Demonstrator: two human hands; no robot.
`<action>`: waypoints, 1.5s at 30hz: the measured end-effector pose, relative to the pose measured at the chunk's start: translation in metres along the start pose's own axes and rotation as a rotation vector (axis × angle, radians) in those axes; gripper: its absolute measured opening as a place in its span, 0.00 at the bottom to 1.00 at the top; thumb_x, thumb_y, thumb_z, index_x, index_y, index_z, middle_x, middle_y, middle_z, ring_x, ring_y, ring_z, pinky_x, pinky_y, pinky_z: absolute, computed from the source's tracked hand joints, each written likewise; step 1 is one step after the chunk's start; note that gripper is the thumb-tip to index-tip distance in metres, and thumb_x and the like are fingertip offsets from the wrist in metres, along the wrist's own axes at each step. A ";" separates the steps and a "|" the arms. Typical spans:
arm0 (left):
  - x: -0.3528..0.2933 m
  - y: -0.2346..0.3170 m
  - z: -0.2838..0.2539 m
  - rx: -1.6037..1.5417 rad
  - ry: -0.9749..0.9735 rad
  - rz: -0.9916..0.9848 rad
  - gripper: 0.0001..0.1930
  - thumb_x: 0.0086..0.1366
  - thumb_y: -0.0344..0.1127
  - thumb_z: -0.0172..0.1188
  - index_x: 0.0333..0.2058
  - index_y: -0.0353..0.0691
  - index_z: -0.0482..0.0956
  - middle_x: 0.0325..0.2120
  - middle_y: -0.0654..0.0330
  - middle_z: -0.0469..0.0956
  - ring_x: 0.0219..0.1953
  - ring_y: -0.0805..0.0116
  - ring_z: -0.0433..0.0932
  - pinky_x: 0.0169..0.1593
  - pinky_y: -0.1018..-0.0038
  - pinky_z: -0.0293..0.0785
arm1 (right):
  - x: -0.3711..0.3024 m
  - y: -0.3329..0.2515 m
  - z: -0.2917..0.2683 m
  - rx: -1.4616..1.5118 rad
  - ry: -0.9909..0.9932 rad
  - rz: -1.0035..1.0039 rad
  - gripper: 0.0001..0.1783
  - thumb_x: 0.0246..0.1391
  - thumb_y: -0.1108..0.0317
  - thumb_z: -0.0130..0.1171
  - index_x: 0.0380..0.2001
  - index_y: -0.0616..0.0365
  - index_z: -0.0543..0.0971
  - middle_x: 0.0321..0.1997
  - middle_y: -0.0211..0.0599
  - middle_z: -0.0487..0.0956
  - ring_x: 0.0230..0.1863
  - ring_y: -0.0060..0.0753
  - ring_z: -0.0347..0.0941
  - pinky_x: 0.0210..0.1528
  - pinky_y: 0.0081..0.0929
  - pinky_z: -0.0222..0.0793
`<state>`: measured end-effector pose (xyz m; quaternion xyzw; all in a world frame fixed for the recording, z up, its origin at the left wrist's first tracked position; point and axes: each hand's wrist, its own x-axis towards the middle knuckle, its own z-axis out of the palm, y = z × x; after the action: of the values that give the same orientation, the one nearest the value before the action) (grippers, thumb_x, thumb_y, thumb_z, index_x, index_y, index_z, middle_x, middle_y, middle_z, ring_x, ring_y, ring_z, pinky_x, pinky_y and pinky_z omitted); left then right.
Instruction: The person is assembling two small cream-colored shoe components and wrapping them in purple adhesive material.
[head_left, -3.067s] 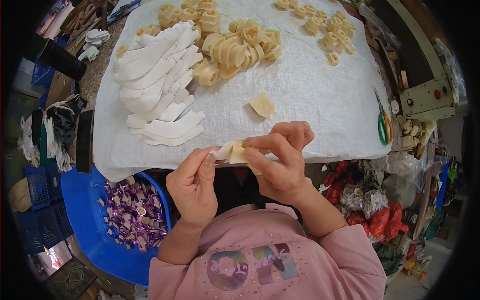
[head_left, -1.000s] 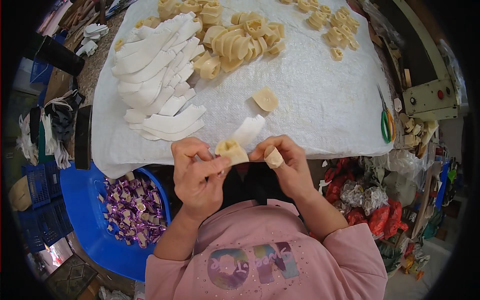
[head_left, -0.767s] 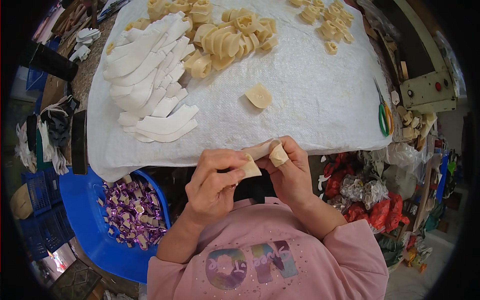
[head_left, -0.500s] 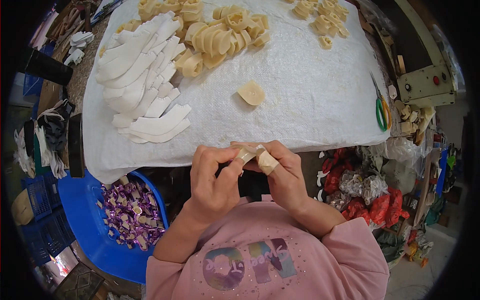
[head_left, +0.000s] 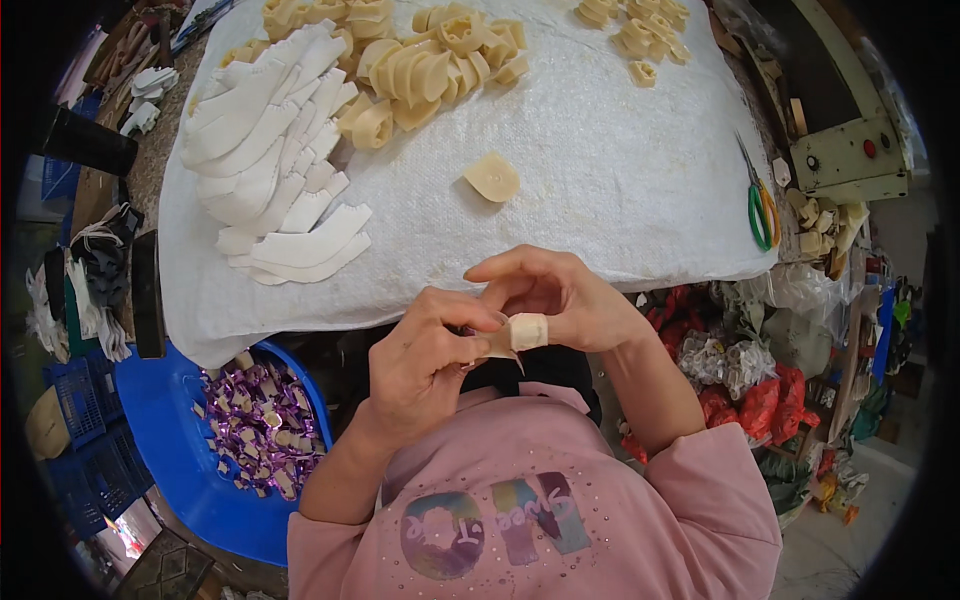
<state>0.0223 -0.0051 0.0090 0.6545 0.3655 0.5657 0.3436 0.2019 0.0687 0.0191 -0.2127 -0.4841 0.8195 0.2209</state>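
Just off the near edge of the table, my left hand (head_left: 425, 345) pinches a small beige strip (head_left: 500, 346) between thumb and fingertips. A bit of purple shine shows by those fingers; most of the piece is hidden. My right hand (head_left: 580, 300) is beside it, fingers curved and apart from the thumb, the index reaching over toward the left hand. Round the right thumb is a beige wrap (head_left: 528, 331), which looks like tape, and the thumb tip meets the strip. A single beige, rounded-square piece (head_left: 493, 178) lies on the white woven sheet (head_left: 620, 200) beyond my hands.
White curved strips (head_left: 270, 150) and beige curled pieces (head_left: 430, 75) are heaped at the far left, with more beige curls (head_left: 650, 35) far right. Scissors (head_left: 760, 205) rest at the right edge. A blue tub (head_left: 165, 430) of purple-and-beige scraps (head_left: 265, 430) stands lower left.
My right index and other fingers have lifted and spread away from the piece. Both hands have come slightly nearer my body, the left still pinching.
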 end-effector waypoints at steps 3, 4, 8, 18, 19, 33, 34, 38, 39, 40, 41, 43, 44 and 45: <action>-0.002 -0.002 -0.001 0.094 -0.051 0.049 0.11 0.52 0.17 0.60 0.31 0.37 0.70 0.30 0.54 0.74 0.31 0.67 0.74 0.31 0.78 0.69 | 0.001 0.004 0.004 -0.106 0.045 0.019 0.23 0.51 0.72 0.60 0.51 0.62 0.68 0.34 0.36 0.77 0.36 0.22 0.73 0.41 0.22 0.71; -0.002 -0.001 -0.002 0.149 -0.053 0.033 0.12 0.52 0.16 0.60 0.31 0.37 0.70 0.30 0.55 0.74 0.30 0.68 0.73 0.31 0.79 0.69 | 0.003 0.008 0.005 -0.176 0.063 -0.033 0.23 0.51 0.72 0.60 0.51 0.61 0.68 0.33 0.35 0.77 0.35 0.21 0.73 0.40 0.21 0.71; 0.001 -0.002 0.000 0.211 -0.007 -0.001 0.10 0.54 0.18 0.59 0.32 0.36 0.71 0.29 0.55 0.73 0.28 0.70 0.71 0.31 0.79 0.68 | 0.008 0.016 0.006 -0.182 0.115 -0.058 0.22 0.53 0.73 0.57 0.52 0.60 0.68 0.28 0.32 0.77 0.33 0.19 0.72 0.36 0.18 0.69; 0.000 0.005 0.012 -0.200 0.319 -0.340 0.06 0.60 0.24 0.57 0.35 0.31 0.72 0.37 0.52 0.75 0.37 0.71 0.75 0.42 0.77 0.72 | 0.005 0.025 0.001 -0.647 0.175 -0.434 0.17 0.56 0.70 0.52 0.49 0.56 0.70 0.42 0.38 0.72 0.44 0.31 0.65 0.46 0.26 0.63; 0.000 0.007 0.016 -0.266 0.351 -0.402 0.07 0.60 0.27 0.58 0.35 0.31 0.71 0.37 0.53 0.75 0.37 0.72 0.74 0.43 0.77 0.71 | 0.006 0.029 0.008 -0.528 0.209 -0.445 0.14 0.55 0.71 0.52 0.46 0.56 0.71 0.41 0.38 0.71 0.45 0.33 0.64 0.48 0.28 0.61; 0.002 0.008 0.015 -0.207 0.300 -0.445 0.06 0.61 0.29 0.58 0.33 0.31 0.73 0.39 0.52 0.74 0.34 0.75 0.74 0.39 0.80 0.72 | 0.008 0.020 0.019 -0.991 0.394 -0.589 0.05 0.51 0.70 0.55 0.32 0.56 0.71 0.39 0.37 0.68 0.43 0.34 0.61 0.49 0.31 0.57; 0.003 0.009 0.015 0.033 0.294 -0.309 0.05 0.60 0.29 0.59 0.32 0.33 0.74 0.39 0.52 0.72 0.35 0.73 0.73 0.39 0.79 0.71 | 0.008 0.021 0.020 -0.992 0.398 -0.587 0.05 0.51 0.70 0.55 0.32 0.56 0.71 0.39 0.37 0.68 0.43 0.34 0.61 0.49 0.31 0.57; 0.002 0.008 0.006 -0.030 0.260 -0.350 0.06 0.57 0.32 0.63 0.30 0.37 0.77 0.45 0.53 0.66 0.42 0.69 0.67 0.47 0.73 0.67 | 0.003 0.023 0.018 -0.710 0.371 -0.582 0.07 0.52 0.67 0.57 0.34 0.56 0.73 0.38 0.34 0.69 0.43 0.32 0.62 0.51 0.32 0.56; 0.002 0.005 0.002 -0.030 0.259 -0.349 0.06 0.57 0.32 0.63 0.30 0.37 0.77 0.45 0.53 0.66 0.42 0.69 0.67 0.47 0.73 0.67 | 0.001 0.021 0.016 -0.471 0.291 -0.533 0.10 0.52 0.67 0.58 0.37 0.57 0.74 0.39 0.33 0.71 0.45 0.32 0.63 0.52 0.31 0.56; 0.003 0.000 -0.002 0.076 0.217 -0.191 0.05 0.56 0.31 0.64 0.29 0.38 0.78 0.45 0.53 0.66 0.43 0.67 0.67 0.47 0.71 0.66 | 0.001 0.019 0.015 -0.468 0.293 -0.533 0.10 0.52 0.67 0.58 0.37 0.57 0.74 0.39 0.33 0.71 0.45 0.32 0.63 0.52 0.31 0.56; 0.003 -0.003 -0.004 0.181 0.173 -0.031 0.04 0.55 0.30 0.64 0.29 0.38 0.78 0.44 0.53 0.66 0.44 0.65 0.66 0.47 0.69 0.66 | 0.004 0.013 0.014 -0.394 0.302 -0.436 0.14 0.51 0.67 0.59 0.41 0.58 0.74 0.40 0.35 0.72 0.46 0.31 0.64 0.51 0.30 0.59; 0.002 -0.005 -0.002 0.249 0.157 0.023 0.04 0.53 0.28 0.65 0.28 0.40 0.79 0.44 0.55 0.68 0.44 0.63 0.66 0.44 0.71 0.65 | 0.003 0.005 0.011 -0.196 0.221 -0.095 0.25 0.48 0.70 0.62 0.51 0.61 0.71 0.45 0.38 0.75 0.47 0.27 0.70 0.50 0.28 0.65; 0.001 -0.005 -0.001 0.318 0.146 0.079 0.05 0.51 0.25 0.65 0.27 0.42 0.80 0.43 0.57 0.69 0.44 0.61 0.66 0.41 0.72 0.64 | 0.003 0.002 0.011 -0.194 0.226 -0.095 0.25 0.48 0.70 0.62 0.51 0.61 0.71 0.45 0.38 0.75 0.47 0.27 0.70 0.50 0.28 0.65; -0.001 -0.007 -0.001 0.315 0.141 0.078 0.05 0.51 0.25 0.65 0.27 0.42 0.80 0.43 0.57 0.69 0.44 0.61 0.66 0.41 0.72 0.64 | 0.003 0.001 0.012 -0.219 0.234 -0.137 0.26 0.46 0.72 0.63 0.51 0.61 0.70 0.43 0.38 0.76 0.45 0.27 0.72 0.49 0.28 0.66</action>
<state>0.0207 -0.0025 0.0027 0.6726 0.4473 0.5588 0.1879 0.1922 0.0617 0.0233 -0.2960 -0.5549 0.7144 0.3068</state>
